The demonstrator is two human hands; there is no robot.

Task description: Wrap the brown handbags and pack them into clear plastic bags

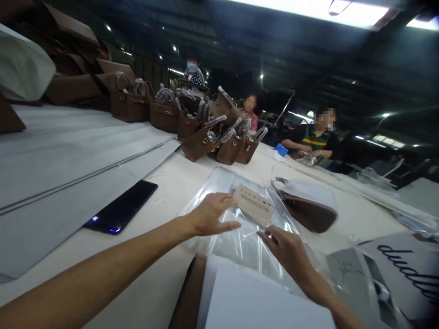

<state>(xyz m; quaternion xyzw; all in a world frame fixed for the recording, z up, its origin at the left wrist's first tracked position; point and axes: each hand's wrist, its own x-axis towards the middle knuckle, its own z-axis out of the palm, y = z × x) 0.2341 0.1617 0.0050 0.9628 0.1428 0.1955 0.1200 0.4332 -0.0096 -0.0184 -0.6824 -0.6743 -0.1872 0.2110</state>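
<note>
A clear plastic bag (240,246) lies flat on the table. On its upper part rests a beige printed card (254,205); whether it is inside or on top, I cannot tell. My left hand (214,214) is open over the bag's left side, thumb and fingers apart, fingertips at the card's left edge. Just below the card's lower right corner, my right hand (286,244) has its fingers drawn together in a pinch at the bag's film. Nearest me, a brown handbag (190,294) is partly covered by a white sheet (264,301).
A brown handbag with a white wrap (312,210) lies to the right. A dark phone (121,208) sits at left beside grey sheets (75,160). Several brown handbags (229,148) are piled at the back. Printed packaging (404,269) lies front right. Co-workers (317,137) are beyond the table.
</note>
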